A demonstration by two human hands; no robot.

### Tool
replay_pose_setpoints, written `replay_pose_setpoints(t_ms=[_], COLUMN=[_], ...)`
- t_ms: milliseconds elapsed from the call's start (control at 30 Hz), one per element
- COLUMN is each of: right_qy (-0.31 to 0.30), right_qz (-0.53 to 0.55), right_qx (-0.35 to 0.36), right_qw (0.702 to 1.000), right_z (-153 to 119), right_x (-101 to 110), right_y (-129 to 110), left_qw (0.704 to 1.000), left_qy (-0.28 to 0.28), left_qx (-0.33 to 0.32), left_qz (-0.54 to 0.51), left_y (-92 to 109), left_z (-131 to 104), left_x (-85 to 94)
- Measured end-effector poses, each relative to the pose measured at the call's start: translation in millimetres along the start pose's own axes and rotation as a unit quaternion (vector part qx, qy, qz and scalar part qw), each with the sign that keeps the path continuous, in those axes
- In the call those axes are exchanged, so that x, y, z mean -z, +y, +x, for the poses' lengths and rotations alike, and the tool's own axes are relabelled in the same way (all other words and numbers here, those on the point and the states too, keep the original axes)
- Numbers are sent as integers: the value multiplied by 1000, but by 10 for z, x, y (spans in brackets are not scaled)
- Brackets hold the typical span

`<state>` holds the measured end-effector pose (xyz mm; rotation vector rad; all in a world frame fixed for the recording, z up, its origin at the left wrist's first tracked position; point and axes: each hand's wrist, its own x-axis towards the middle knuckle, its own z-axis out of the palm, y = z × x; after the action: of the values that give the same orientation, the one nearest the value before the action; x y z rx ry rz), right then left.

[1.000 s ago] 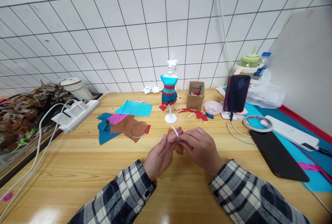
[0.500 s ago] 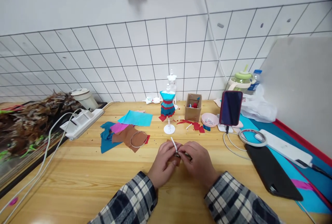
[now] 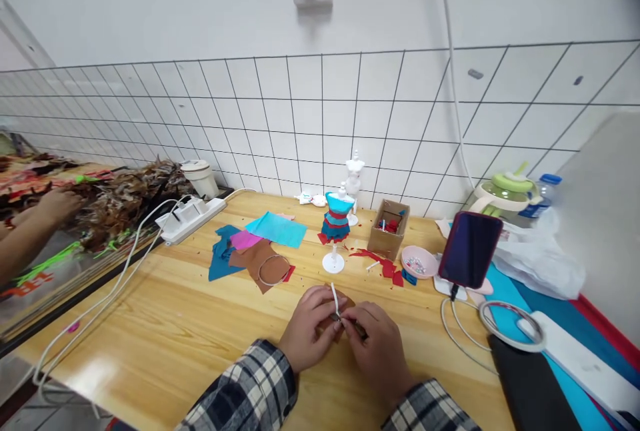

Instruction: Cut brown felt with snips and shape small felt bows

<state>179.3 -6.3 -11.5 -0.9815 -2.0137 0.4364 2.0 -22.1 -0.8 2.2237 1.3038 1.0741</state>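
Observation:
My left hand (image 3: pixel 309 330) is closed, fingers pinching a narrow white strip (image 3: pixel 335 298) that sticks up from between them. Close against it, my right hand (image 3: pixel 376 343) is closed round a small dark slender tool (image 3: pixel 359 330), whose kind I cannot make out; its tip is at the base of the strip. A piece of brown crepe paper (image 3: pixel 345 296) shows behind and under my fingers, partly hidden. Beyond my hands stands a small white dress form (image 3: pixel 333 261) wearing a tiered blue and red dress (image 3: pixel 336 218).
Blue, pink and brown sheets (image 3: pixel 276 228) lie left, with a ring (image 3: pixel 274 270) on them. A cardboard box (image 3: pixel 385 244), pink bowl (image 3: pixel 420 263), phone (image 3: pixel 471 249) and cables stand right. A power strip (image 3: pixel 193 220) sits left; another person's hand (image 3: pixel 60 204) is far left.
The view has swung left and up, bringing the other person's arm into sight. My hands stay together at the white strip, with only slight finger movement.

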Motion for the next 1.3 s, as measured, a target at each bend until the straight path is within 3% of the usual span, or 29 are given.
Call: replay_pose_setpoints(t_ms=[267, 500, 667, 900, 1033, 1167, 1300], right_qy=[12, 24, 31, 56, 50, 96, 129], right_qz=[-14, -40, -77, -114, -91, -29, 45], right_qx=[22, 21, 29, 65, 28, -63, -162], right_qw=[1000, 999, 996, 990, 994, 993, 977], right_z=[13, 27, 126, 130, 210, 315, 256], right_x=[17, 57, -16, -74, -149, -258, -231], right_y=[-59, -9, 41, 30, -91, -192, -128], left_qw=[1000, 999, 998, 999, 1000, 1000, 999], left_qy=[8, -27, -19, -16, -4, 10, 29], left_qx=[22, 6, 42, 25, 11, 7, 21], left_qz=[-2, -21, -47, -24, -4, 17, 13], left_y=[27, -52, -153, -244, -293, -376, -429], left_z=[-25, 23, 6, 28, 102, 189, 216], left_x=[-6, -58, -93, 7, 56, 110, 211])
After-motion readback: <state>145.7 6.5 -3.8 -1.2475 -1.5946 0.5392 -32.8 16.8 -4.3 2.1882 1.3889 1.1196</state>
